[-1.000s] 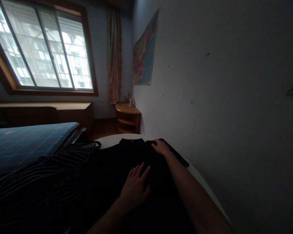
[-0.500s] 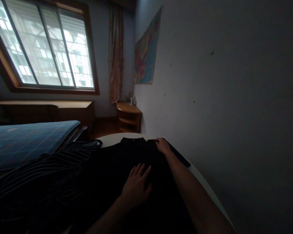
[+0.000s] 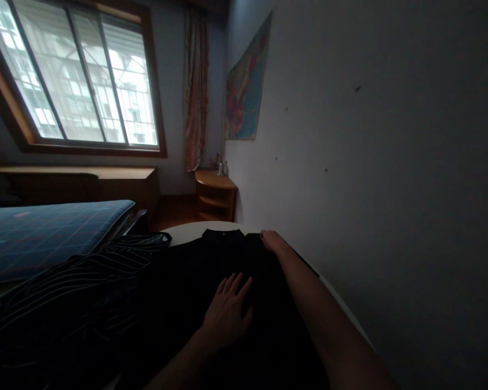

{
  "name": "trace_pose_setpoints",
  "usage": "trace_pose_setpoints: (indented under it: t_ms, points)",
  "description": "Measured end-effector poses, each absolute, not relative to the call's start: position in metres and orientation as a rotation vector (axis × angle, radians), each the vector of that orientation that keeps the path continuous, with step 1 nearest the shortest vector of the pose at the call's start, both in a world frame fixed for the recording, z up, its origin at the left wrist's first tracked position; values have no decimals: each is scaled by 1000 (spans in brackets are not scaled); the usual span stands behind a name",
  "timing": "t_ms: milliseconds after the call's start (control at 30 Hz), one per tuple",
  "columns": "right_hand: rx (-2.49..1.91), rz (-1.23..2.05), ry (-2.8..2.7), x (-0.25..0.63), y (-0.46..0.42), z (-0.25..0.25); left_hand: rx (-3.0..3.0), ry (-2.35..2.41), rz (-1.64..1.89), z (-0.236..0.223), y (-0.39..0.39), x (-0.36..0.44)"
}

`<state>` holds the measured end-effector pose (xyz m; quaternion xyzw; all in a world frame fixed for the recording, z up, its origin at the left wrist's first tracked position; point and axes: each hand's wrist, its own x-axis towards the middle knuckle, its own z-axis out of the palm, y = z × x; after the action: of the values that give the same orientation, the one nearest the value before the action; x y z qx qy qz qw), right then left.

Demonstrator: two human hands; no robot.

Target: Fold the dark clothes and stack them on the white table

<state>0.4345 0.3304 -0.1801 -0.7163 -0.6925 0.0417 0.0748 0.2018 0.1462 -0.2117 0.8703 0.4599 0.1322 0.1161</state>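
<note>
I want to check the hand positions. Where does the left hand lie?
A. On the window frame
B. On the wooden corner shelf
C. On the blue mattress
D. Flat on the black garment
D: the left hand lies flat, fingers spread, on the black garment spread over the table.

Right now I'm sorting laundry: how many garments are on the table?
2: a plain black top spread flat under both hands, and a dark white-striped garment heaped to its left. More may lie hidden beneath in the dim light.
</note>
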Motion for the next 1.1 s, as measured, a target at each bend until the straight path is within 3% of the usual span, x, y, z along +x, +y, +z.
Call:
trace_pose_setpoints:
  t_ms: [533,733,1100]
  points:
    - [-1941,392,-1927,461,294,-178,2584,1326,317,-209,146,203]
    - [-1808,316,-1989,450,268,-174,2624,1301,318,-207,145,203]
    - [-2107,258,-1935,465,200,-166,2644,1286,349,-212,146,202]
